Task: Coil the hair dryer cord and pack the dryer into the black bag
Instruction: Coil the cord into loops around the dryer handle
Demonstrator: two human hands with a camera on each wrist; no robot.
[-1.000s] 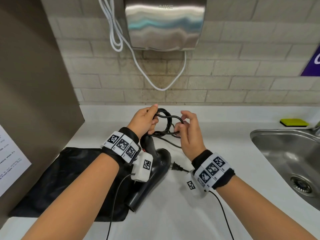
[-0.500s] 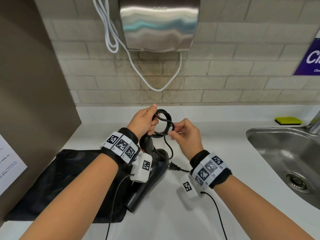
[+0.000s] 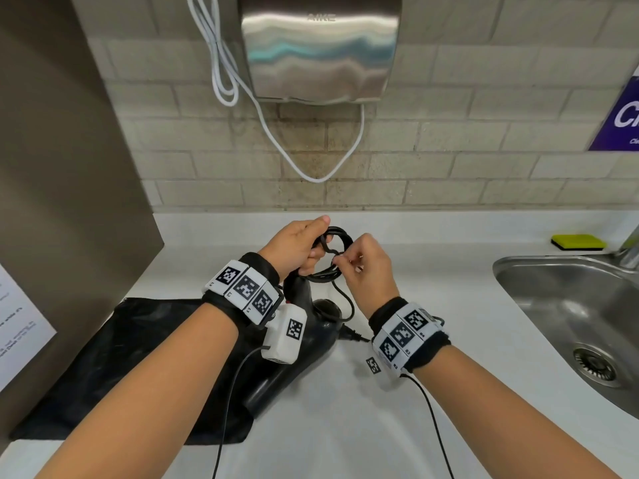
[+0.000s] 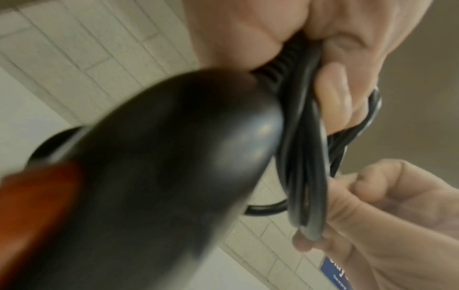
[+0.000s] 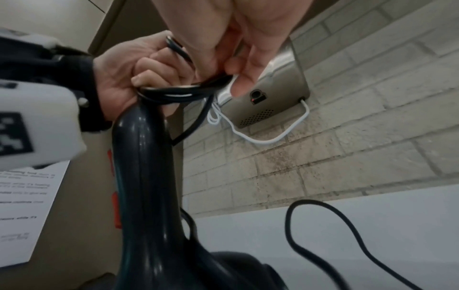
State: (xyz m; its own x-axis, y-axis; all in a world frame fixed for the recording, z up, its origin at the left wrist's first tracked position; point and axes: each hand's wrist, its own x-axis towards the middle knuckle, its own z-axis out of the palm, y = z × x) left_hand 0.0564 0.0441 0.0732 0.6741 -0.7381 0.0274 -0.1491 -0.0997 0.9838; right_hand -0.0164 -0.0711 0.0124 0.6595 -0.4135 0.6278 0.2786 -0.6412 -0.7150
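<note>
The black hair dryer [image 3: 304,344] lies on the white counter with its handle [image 5: 144,157] pointing up, partly over the flat black bag [image 3: 114,368]. Its black cord [image 3: 337,252] is wound into several loops above the handle. My left hand [image 3: 297,248] grips the loops [image 4: 303,137] at the handle's end. My right hand [image 3: 363,264] pinches the cord on the right side of the coil [image 5: 188,88]. A short free length of cord [image 3: 347,305] hangs down to the plug [image 3: 352,333] on the counter.
A steel sink [image 3: 574,319] is set into the counter on the right, with a yellow sponge [image 3: 577,242] behind it. A steel hand dryer [image 3: 321,50] with a white cable [image 3: 311,167] hangs on the brick wall. A brown panel [image 3: 62,167] stands on the left.
My right hand has moved left and closer to the left hand, laying another loop onto the coil. The free cord down to the plug has grown shorter.
</note>
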